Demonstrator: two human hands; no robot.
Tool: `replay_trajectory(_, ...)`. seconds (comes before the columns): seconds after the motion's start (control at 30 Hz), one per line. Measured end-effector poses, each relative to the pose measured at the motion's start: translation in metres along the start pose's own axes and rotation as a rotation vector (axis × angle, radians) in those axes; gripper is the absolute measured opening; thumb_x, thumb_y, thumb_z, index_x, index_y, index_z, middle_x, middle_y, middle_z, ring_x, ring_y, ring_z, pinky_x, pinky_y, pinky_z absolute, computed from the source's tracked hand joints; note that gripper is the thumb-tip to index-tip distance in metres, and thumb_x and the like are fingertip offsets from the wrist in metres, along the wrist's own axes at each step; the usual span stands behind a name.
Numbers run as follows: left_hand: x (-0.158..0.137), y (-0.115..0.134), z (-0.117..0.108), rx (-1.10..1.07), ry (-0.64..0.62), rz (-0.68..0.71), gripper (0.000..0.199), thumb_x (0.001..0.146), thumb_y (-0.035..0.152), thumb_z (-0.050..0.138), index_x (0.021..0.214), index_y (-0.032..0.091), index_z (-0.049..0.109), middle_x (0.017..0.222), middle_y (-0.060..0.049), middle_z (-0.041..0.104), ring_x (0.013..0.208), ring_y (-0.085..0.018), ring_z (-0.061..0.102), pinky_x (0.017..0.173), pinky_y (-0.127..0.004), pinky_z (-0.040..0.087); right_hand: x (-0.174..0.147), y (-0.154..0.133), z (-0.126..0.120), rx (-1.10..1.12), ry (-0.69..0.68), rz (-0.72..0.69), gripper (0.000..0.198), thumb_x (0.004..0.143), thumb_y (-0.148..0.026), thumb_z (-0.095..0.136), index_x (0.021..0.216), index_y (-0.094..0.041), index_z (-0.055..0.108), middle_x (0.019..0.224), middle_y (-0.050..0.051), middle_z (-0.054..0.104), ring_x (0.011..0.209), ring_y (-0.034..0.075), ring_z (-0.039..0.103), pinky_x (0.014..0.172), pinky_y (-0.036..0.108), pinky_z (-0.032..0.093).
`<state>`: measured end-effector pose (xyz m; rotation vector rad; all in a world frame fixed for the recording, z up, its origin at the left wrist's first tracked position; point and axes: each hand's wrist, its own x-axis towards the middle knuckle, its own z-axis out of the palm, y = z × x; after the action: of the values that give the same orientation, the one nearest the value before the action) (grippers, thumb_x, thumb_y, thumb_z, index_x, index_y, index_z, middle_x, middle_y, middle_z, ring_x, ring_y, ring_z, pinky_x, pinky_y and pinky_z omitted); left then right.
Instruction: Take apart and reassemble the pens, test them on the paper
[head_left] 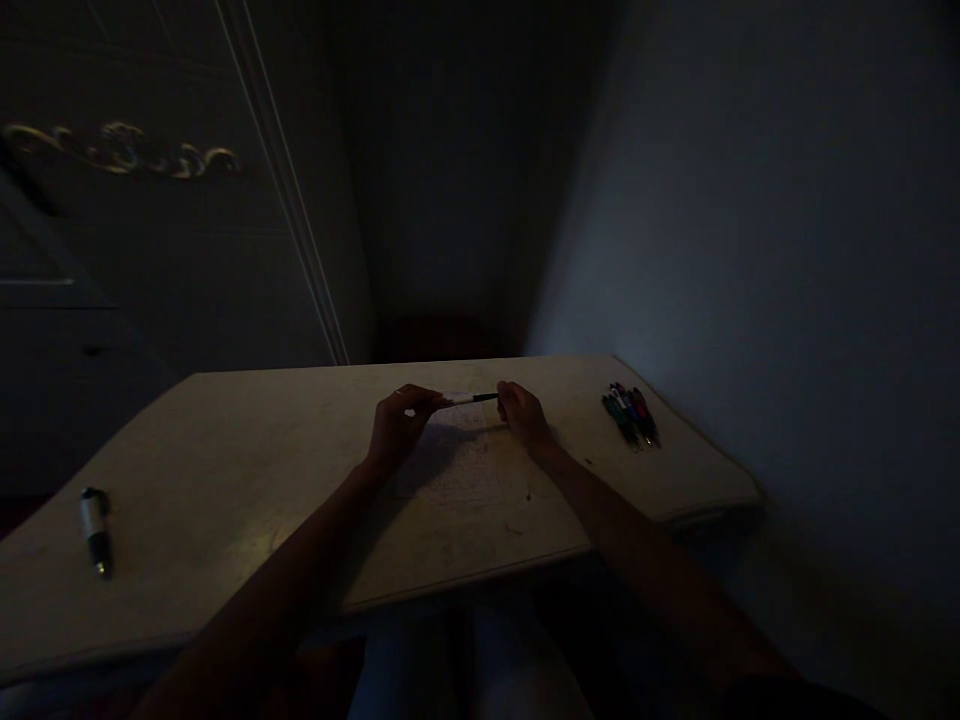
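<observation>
In the dim head view, a pen (466, 400) with a pale barrel and a dark green section is stretched level between my two hands. My left hand (403, 420) pinches its pale end, thumb and fingertips pressed together. At the dark end, my right hand (520, 410) is closed with the fingers curled round it. Below the hands lies a sheet of paper (457, 465) with faint markings, partly in shadow. The exact ends of the pen are hidden by my fingers.
Several pens (631, 415) in different colours lie bunched at the table's right side. A single white and dark pen (96, 532) rests near the left edge. The pale table (300, 420) meets a wall (697, 250) on the right; a cabinet (172, 260) with ornate trim stands behind left.
</observation>
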<state>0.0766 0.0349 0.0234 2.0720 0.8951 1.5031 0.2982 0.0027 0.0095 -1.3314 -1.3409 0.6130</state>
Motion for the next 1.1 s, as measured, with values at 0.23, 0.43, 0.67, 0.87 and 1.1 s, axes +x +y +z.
replay_trajectory(0.23,-0.001,0.000,0.002,-0.038,-0.032,-0.111,0.037,0.075,0.048,0.074,0.095,0.018,0.071,0.091,-0.007,0.074,0.077,-0.019,0.069,0.070,-0.030,0.056,0.008,-0.002,-0.003,0.170,0.018,0.147,0.058,0.073,-0.078,0.051,0.060,-0.023,0.042,0.045,-0.007,0.035,0.038,0.008,0.030,0.038,0.023,0.023)
replay_trajectory(0.43,-0.003,-0.004,0.003,-0.034,-0.053,-0.118,0.027,0.077,0.041,0.073,0.091,0.018,0.073,0.088,-0.007,0.075,0.077,-0.019,0.070,0.071,-0.030,0.057,0.006,-0.004,-0.003,0.225,0.003,0.215,0.056,0.071,-0.076,0.056,0.061,-0.022,0.042,0.042,-0.007,0.034,0.036,0.007,0.029,0.036,0.022,0.019)
replay_trajectory(0.67,-0.005,-0.005,0.000,0.063,-0.024,-0.088,0.018,0.082,0.034,0.067,0.089,0.019,0.074,0.087,-0.007,0.076,0.076,-0.019,0.070,0.072,-0.030,0.054,0.000,-0.008,-0.002,0.159,-0.030,0.127,0.056,0.075,-0.075,0.052,0.062,-0.021,0.047,0.047,-0.005,0.041,0.038,0.007,0.032,0.036,0.021,0.023)
replay_trajectory(0.87,-0.009,-0.003,0.001,0.225,-0.040,-0.041,0.019,0.087,0.033,0.062,0.089,0.019,0.073,0.089,-0.008,0.076,0.079,-0.020,0.069,0.075,-0.029,0.052,-0.004,-0.009,-0.004,0.116,-0.054,0.068,0.055,0.079,-0.073,0.051,0.063,-0.020,0.050,0.053,-0.003,0.048,0.041,0.008,0.038,0.036,0.020,0.029)
replay_trajectory(1.1,-0.010,0.002,0.000,0.449,-0.165,-0.098,0.024,0.093,0.032,0.050,0.095,0.019,0.071,0.087,-0.008,0.075,0.078,-0.021,0.068,0.070,-0.028,0.047,-0.007,-0.008,-0.004,0.094,-0.067,0.037,0.055,0.081,-0.073,0.050,0.064,-0.020,0.051,0.058,-0.001,0.051,0.046,0.010,0.042,0.039,0.021,0.033)
